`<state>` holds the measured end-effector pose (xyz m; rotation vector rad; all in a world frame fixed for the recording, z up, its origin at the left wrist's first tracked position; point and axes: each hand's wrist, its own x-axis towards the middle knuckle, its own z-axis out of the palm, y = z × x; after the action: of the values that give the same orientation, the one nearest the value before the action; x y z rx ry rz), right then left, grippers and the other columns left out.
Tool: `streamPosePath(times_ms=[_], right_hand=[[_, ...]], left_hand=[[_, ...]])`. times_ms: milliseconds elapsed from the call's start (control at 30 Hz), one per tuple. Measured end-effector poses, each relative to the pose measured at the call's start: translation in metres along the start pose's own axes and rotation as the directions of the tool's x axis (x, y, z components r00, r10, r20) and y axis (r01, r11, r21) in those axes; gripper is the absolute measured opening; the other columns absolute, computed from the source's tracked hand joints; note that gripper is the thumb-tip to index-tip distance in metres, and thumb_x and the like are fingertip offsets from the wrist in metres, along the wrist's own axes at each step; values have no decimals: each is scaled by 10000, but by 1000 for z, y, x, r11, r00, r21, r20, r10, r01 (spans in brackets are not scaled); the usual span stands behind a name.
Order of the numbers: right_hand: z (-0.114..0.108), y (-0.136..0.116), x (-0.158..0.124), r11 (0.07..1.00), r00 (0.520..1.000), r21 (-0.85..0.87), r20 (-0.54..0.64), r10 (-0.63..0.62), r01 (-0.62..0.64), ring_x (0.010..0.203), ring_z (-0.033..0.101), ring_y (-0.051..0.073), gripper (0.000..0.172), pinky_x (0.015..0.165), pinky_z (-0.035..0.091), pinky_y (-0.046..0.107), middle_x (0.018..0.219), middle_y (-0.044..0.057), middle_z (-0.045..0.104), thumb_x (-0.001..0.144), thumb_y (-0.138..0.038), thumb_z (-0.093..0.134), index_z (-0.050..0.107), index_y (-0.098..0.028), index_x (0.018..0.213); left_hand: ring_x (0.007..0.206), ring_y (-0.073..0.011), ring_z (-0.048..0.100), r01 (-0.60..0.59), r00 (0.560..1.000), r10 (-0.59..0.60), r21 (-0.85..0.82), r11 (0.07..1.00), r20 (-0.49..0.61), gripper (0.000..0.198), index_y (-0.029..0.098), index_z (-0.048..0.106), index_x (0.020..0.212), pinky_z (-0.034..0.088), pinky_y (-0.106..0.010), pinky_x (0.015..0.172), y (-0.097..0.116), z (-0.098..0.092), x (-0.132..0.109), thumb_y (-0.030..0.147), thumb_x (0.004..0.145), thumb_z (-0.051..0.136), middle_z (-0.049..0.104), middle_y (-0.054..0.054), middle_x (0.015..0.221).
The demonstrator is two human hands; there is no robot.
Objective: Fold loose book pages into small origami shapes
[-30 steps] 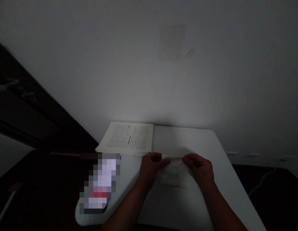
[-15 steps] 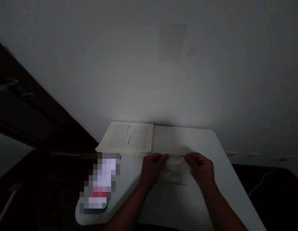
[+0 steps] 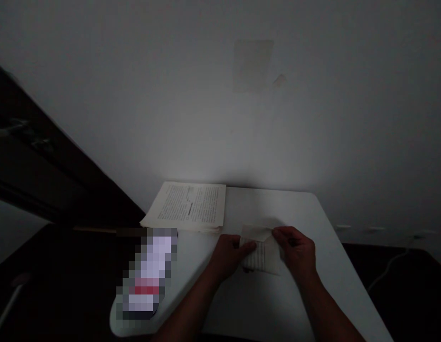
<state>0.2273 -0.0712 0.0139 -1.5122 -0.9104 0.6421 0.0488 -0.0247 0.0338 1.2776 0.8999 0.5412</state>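
Note:
A small folded sheet of printed paper (image 3: pixel 260 254) lies on the white table (image 3: pixel 284 294) between my hands. My left hand (image 3: pixel 229 256) pinches its left edge, fingers pressed on the fold. At the paper's upper right corner my right hand (image 3: pixel 296 251) grips it with closed fingers. The room is dim and fine detail of the folds is hard to see.
A stack of printed pages (image 3: pixel 190 206) lies at the table's back left, against the pale wall (image 3: pixel 220 104). A blurred-out object (image 3: pixel 147 273) sits near the table's left front edge. Dark furniture (image 3: pixel 35 171) stands to the left, and a cable (image 3: pixel 387 268) runs at the right.
My left hand has slid down and inward along the paper's left side, folding it narrower. My right hand has stayed almost in place on the right corner.

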Motion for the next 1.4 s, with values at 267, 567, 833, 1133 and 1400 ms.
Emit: streamPosePath(times_ms=[267,567,833,1133,1400], right_hand=[[2,1,0,1000,1000,4,-8,-25,25,560,592,154,220,518,487,258,630,31,671,673,-379,683,673,-169,738],[0,-3,1,1000,1000,9,24,-13,13,558,595,153,231,518,485,252,633,26,666,683,-391,670,663,-167,737],[5,-10,-4,1000,997,-9,83,4,-3,544,602,150,216,513,493,243,602,11,664,655,-400,687,665,-188,691],[4,-5,-1,1000,990,-15,136,29,-27,554,610,161,258,518,505,260,626,27,682,641,-416,696,709,-185,756],[2,-5,1,997,964,2,257,72,-75,598,624,169,224,572,504,270,641,23,689,663,-404,687,706,-187,716]], left_hand=[[302,-80,443,124,976,-109,71,990,-191,332,136,553,599,338,-177,279,6,5,-9,442,663,663,468,53,448],[430,-87,468,-4,992,29,194,981,-127,353,135,572,613,381,-195,409,8,-2,-9,473,694,633,488,36,514],[481,-90,422,-66,984,80,89,994,-161,421,121,607,604,325,-204,461,8,1,5,524,724,588,485,20,527],[506,-87,386,-203,954,251,267,942,-162,391,144,623,618,299,-197,489,13,0,-8,462,814,506,419,40,510],[539,-100,439,-289,939,341,418,861,-52,370,158,673,727,327,-201,534,19,-1,-11,404,871,438,475,36,544]])
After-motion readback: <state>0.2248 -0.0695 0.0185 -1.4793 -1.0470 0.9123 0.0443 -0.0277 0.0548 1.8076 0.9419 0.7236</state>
